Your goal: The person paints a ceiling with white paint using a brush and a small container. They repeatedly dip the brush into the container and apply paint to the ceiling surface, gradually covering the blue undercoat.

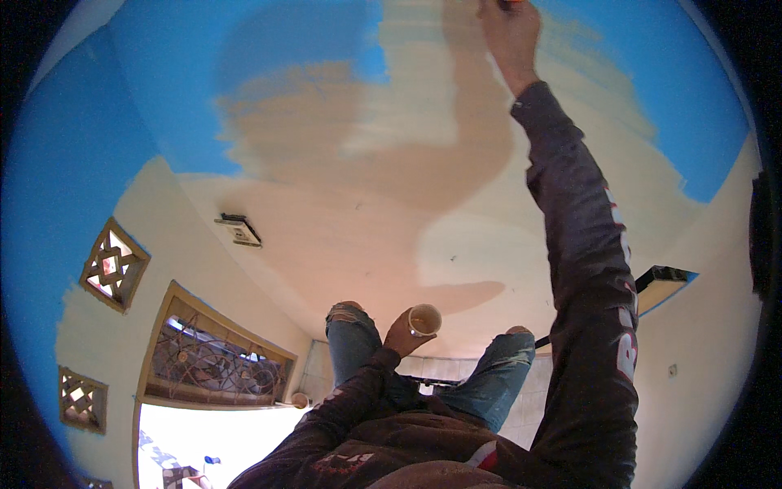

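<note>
Head view, looking along a wall partly painted cream and tan over blue. The right hand [509,33] is raised far up at the top edge, fingers closed around a small tool with an orange tip [511,3], mostly cut off by the frame; what kind of tool cannot be told. It touches the painted wall [407,163] there. The left hand [401,334] is low and near the body, wrapped around a small round cup [424,319], its open mouth facing the camera. The cup lies well apart from the raised hand, below and left of it. A window [212,359] sits lower left.
</note>
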A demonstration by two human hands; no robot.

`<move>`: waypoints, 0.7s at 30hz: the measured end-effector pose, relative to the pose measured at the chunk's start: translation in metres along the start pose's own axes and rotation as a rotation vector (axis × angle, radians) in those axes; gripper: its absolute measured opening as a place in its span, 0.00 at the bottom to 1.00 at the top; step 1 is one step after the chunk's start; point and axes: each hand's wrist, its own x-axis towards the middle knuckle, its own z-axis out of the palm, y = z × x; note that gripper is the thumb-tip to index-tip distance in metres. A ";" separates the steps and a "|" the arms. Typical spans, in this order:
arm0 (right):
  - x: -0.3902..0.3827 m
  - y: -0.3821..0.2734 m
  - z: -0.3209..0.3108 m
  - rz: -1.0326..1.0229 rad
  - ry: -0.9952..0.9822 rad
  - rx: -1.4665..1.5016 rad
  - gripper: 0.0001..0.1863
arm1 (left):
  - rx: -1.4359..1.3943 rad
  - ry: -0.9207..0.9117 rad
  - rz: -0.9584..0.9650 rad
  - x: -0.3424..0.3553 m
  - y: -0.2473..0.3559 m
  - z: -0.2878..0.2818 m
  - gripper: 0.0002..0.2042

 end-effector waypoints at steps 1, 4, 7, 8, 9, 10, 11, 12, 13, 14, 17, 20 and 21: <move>0.001 0.002 -0.017 0.020 0.015 -0.016 0.11 | 0.018 -0.009 -0.010 -0.001 0.003 -0.002 0.40; 0.006 -0.009 -0.074 0.046 0.042 -0.139 0.12 | 0.049 -0.030 -0.026 -0.001 0.005 -0.002 0.41; 0.007 -0.001 -0.148 -0.027 0.057 -0.390 0.16 | 0.044 -0.052 -0.026 0.001 -0.009 0.004 0.42; 0.005 -0.009 -0.161 -0.017 0.082 -0.381 0.16 | 0.042 -0.060 -0.032 0.001 -0.009 0.004 0.42; 0.002 -0.016 -0.175 -0.007 0.109 -0.370 0.16 | 0.043 -0.068 -0.039 0.000 -0.009 0.002 0.43; 0.003 -0.015 -0.202 0.035 0.132 -0.455 0.16 | 0.060 -0.076 -0.026 0.001 -0.010 0.004 0.43; 0.004 -0.013 -0.229 0.077 0.155 -0.539 0.16 | 0.077 -0.083 -0.012 0.003 -0.013 0.007 0.43; 0.004 -0.017 -0.241 0.075 0.181 -0.565 0.16 | 0.095 -0.087 -0.003 0.003 -0.015 0.008 0.44; 0.003 -0.024 -0.248 0.074 0.205 -0.584 0.16 | 0.093 -0.088 -0.014 0.002 -0.018 0.008 0.44; 0.002 -0.027 -0.250 0.074 0.229 -0.603 0.16 | 0.091 -0.087 -0.026 0.001 -0.021 0.009 0.44; 0.000 -0.032 -0.246 0.102 0.276 -0.527 0.16 | 0.085 -0.094 -0.038 0.003 -0.021 0.010 0.45; 0.003 -0.034 -0.194 0.021 0.278 -0.362 0.15 | 0.080 -0.089 -0.020 0.005 -0.021 0.012 0.45; 0.003 -0.034 -0.165 -0.023 0.230 -0.302 0.15 | 0.081 -0.077 -0.017 0.003 -0.023 0.011 0.44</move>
